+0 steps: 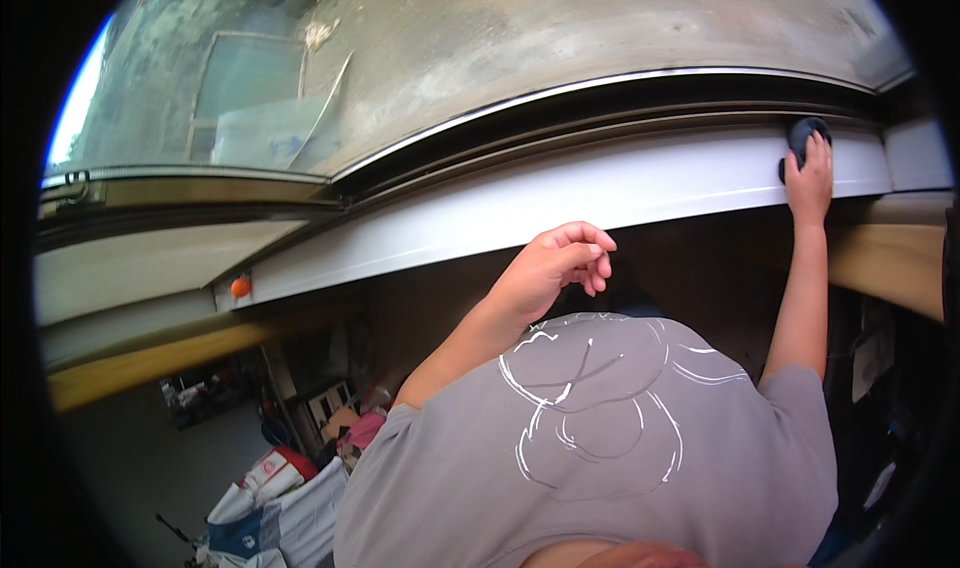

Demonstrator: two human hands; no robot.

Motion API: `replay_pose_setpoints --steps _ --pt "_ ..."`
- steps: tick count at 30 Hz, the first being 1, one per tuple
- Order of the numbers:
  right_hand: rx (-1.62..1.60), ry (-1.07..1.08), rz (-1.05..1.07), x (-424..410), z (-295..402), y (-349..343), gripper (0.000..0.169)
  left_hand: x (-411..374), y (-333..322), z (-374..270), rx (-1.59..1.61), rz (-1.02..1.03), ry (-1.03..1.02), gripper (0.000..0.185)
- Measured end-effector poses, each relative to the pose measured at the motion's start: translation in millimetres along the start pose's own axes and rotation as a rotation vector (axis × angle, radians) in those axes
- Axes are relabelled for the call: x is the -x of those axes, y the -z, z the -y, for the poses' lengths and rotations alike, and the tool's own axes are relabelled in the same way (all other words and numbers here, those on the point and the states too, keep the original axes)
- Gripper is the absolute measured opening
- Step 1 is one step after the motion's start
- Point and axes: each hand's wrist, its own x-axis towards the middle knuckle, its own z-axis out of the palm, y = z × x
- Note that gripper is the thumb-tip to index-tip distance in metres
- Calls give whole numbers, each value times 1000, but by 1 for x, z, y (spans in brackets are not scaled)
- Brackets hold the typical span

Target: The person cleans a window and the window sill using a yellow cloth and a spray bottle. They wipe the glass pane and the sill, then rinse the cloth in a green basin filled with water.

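A white window sill (pixel 525 197) runs across the view below a dark window frame. At its right end my right hand (pixel 811 174) presses a dark cloth (pixel 806 137) onto the sill. My left hand (pixel 574 257) hovers near the front edge of the sill at the middle, fingers loosely curled, with nothing in it. A small orange round object (pixel 240 287) sits at the left end of the sill.
Behind the sill are the dark window track (pixel 600 129) and glass, with concrete ground outside. A window latch (pixel 77 188) is at the far left. Bags (pixel 300 504) and clothes lie at the lower left, below a yellowish wooden edge (pixel 150 362).
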Motion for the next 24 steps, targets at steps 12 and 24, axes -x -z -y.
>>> replay_pose_setpoints --steps 12,24 --pt "-237 149 152 77 255 18 42 92 71 26 67 -60 -106 13" --pt "-480 401 280 182 618 42 50 259 232 52 207 -247 -224 11"
